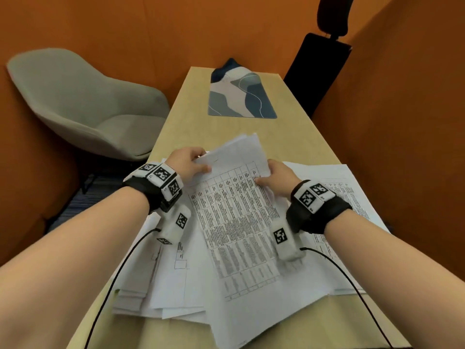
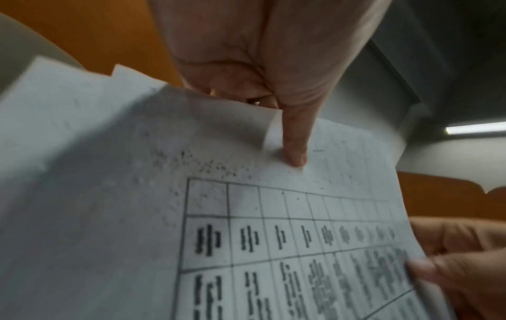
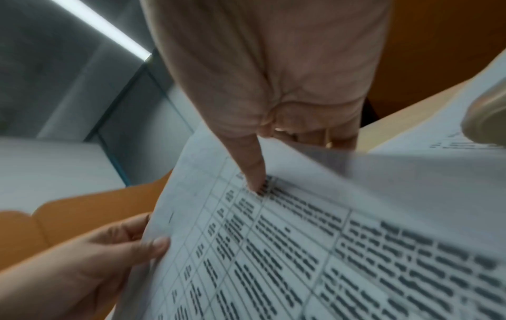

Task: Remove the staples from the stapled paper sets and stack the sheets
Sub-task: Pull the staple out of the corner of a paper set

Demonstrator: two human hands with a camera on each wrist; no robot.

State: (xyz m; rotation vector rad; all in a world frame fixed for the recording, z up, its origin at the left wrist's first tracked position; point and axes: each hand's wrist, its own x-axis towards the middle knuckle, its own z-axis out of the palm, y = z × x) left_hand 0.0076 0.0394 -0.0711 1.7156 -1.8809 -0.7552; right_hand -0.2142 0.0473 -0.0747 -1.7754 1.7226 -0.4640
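A stapled set of white sheets printed with a table (image 1: 236,217) is raised off the desk between both hands. My left hand (image 1: 191,162) pinches its far left corner, thumb (image 2: 295,151) on top near a small folded corner, fingers behind. My right hand (image 1: 274,175) pinches the far right edge, thumb (image 3: 256,177) pressed on the printed table, fingers underneath. A short dark mark on the page beside the left thumb may be the staple (image 2: 317,150); I cannot tell for sure. The same sheet (image 3: 301,249) fills the right wrist view.
More white sheets lie spread under the held set: a loose pile (image 1: 161,285) at the left and printed pages (image 1: 352,197) at the right. The light wooden desk (image 1: 226,127) carries a blue patterned mat (image 1: 241,96) farther away. A grey chair (image 1: 83,104) stands at the left, a dark chair (image 1: 319,69) at the far right.
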